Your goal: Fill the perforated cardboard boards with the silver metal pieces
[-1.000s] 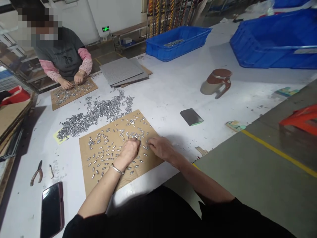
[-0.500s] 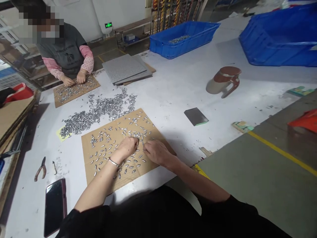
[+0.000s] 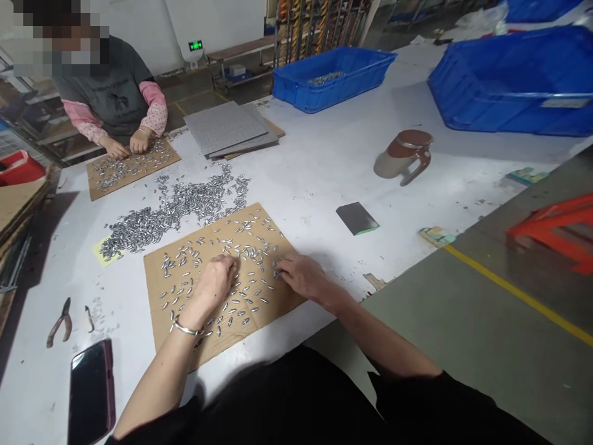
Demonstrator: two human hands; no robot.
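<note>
Many small silver metal pieces [image 3: 230, 321] lie spread over a brown cardboard sheet [image 3: 273, 309] in front of me. My left hand [image 3: 217, 279], with a bracelet at its wrist, is over the middle of the sheet, its fingers curled together; what they grip, if anything, is hidden. Over the sheet's right side, my right hand [image 3: 299, 275] has its fingertips pinched close to a few of the pieces, too small to make out what is between them. Beyond the sheet lies a long heap of the same pieces [image 3: 185, 204].
Pliers [image 3: 61, 321] and a phone [image 3: 91, 392] are at the left. A person [image 3: 115, 93] works at another cardboard sheet. Grey boards [image 3: 227, 128], blue bins [image 3: 324, 89], a brown mug [image 3: 403, 154] and a dark block [image 3: 356, 218] stand farther off. An orange stool [image 3: 556, 228] is right.
My hands have moved apart: the left one shifted left across the cardboard, the right one slightly right. The whole view has shifted a little.
</note>
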